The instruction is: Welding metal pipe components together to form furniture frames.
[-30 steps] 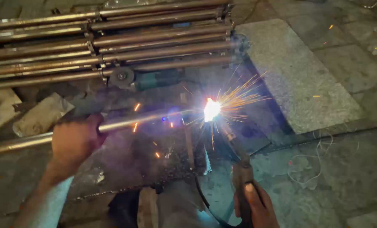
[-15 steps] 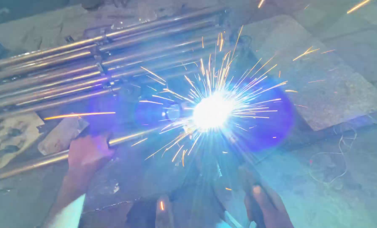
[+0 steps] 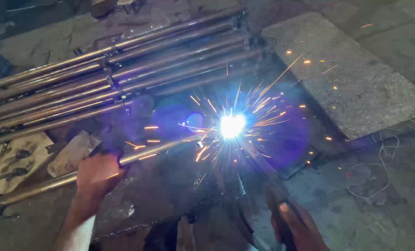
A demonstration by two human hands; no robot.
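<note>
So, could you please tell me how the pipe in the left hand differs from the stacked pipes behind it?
The held pipe lies alone, gripped by the left hand, its far end at the bright arc; the stacked pipes lie untouched, side by side, away from the arc. Both are long, round metal pipes, similarly angled.

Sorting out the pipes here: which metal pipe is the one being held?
The lone pipe gripped by the left hand, running to the bright arc; the other pipes lie bundled behind, untouched.

Blue-white arc [image 3: 232,125], orange sparks [image 3: 281,74], brown rusty pipes [image 3: 124,74].
</note>
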